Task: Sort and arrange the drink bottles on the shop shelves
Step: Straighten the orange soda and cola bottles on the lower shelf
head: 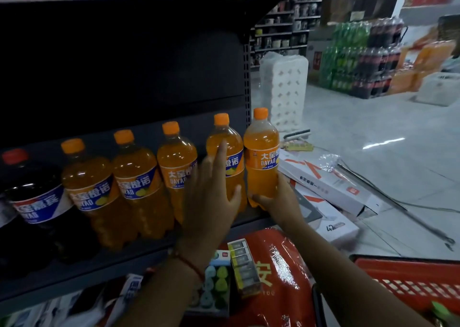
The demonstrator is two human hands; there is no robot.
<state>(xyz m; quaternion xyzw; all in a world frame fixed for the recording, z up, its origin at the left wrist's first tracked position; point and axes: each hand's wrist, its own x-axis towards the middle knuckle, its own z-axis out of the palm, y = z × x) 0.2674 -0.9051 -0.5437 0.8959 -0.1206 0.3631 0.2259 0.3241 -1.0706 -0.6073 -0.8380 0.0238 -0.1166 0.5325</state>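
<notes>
While the right hand curls its grip around the lower body of an orange soda bottle, that bottle stands upright at the outer end of the dark metal shelf. It is clear, smooth plastic, rounded at the shoulder, with a ribbed orange cap and a blue-and-orange label reading "DAYAO" under Chinese characters. Just left of the grip, the left hand lies flat with straight fingers against the neighbouring bottle, holding nothing; a thin red string circles its wrist. Farther left of that hand, three more orange bottles of the same brand stand in a row, touching side by side. Beyond them is a dark cola bottle with a red cap and a blue-and-white label ending in "YAO". Below the grip lies a glossy red plastic bag with a small yellow-edged box on it. To the right of the grip, flat white cardboard boxes with red markings lie on the pale tiled floor, and a red plastic basket with a slotted wall sits lower right.
</notes>
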